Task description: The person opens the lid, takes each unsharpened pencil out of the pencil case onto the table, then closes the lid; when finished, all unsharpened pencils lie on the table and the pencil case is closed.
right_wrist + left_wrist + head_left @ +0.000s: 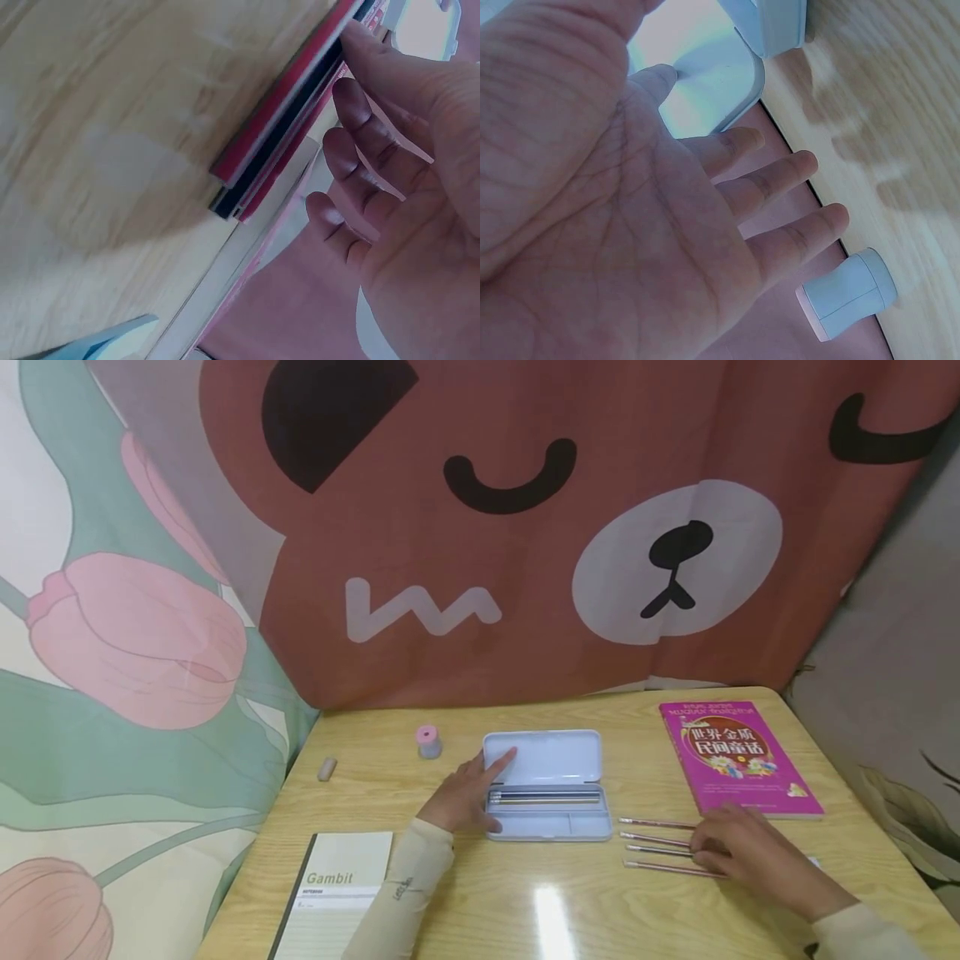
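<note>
A pale blue pencil case (547, 835) lies with its lid up and several pencils (543, 797) in its rear compartment. My left hand (467, 793) rests at its left side, index finger extended over the inside of the lid and thumb at the front corner; its other fingers are fairly straight in the left wrist view. My right hand (742, 852) is over several red and dark pencils (660, 849) laid side by side on the table. Its thumb tip touches the pencils (281, 112); the index fingertip is hidden, and I cannot tell whether it pinches one.
Behind the right hand lies a pink-purple book (750, 793). A pink and grey pencil sharpener (428, 743) stands left of the case, and a small eraser (327, 769) lies farther left. The Gambit notebook (333, 868) is at front left. A patterned cloth (420, 677) hangs behind the table.
</note>
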`<state>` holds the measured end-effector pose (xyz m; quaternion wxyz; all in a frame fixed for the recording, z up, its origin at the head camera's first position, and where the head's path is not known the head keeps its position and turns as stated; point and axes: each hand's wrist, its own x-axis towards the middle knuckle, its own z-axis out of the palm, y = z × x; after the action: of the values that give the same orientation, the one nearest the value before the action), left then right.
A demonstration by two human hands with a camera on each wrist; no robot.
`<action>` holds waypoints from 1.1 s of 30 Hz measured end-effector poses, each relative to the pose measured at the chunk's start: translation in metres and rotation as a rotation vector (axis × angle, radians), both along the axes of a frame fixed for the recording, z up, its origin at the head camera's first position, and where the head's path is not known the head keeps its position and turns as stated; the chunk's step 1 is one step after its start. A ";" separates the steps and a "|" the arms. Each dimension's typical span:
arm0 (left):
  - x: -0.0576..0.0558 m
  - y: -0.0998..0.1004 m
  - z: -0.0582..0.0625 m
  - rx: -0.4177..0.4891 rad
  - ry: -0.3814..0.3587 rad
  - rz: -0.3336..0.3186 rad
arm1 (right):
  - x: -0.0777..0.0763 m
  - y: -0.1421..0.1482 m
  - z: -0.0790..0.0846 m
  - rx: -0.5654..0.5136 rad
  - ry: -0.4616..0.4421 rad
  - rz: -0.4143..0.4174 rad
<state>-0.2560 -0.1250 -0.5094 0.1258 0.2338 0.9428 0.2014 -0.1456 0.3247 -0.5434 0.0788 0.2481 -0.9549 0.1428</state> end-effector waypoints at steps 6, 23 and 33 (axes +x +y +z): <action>0.001 0.000 -0.001 0.010 -0.010 0.007 | -0.002 -0.004 -0.001 -0.006 -0.011 0.008; 0.001 0.002 0.003 -0.028 0.029 -0.014 | -0.015 -0.027 0.011 0.002 -0.056 -0.085; 0.004 0.002 0.008 -0.019 0.057 -0.034 | -0.048 -0.070 0.022 0.026 0.047 -0.005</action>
<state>-0.2523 -0.1234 -0.5018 0.1047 0.2541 0.9438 0.1835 -0.1933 0.2546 -0.5210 0.0984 0.2501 -0.9551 0.1244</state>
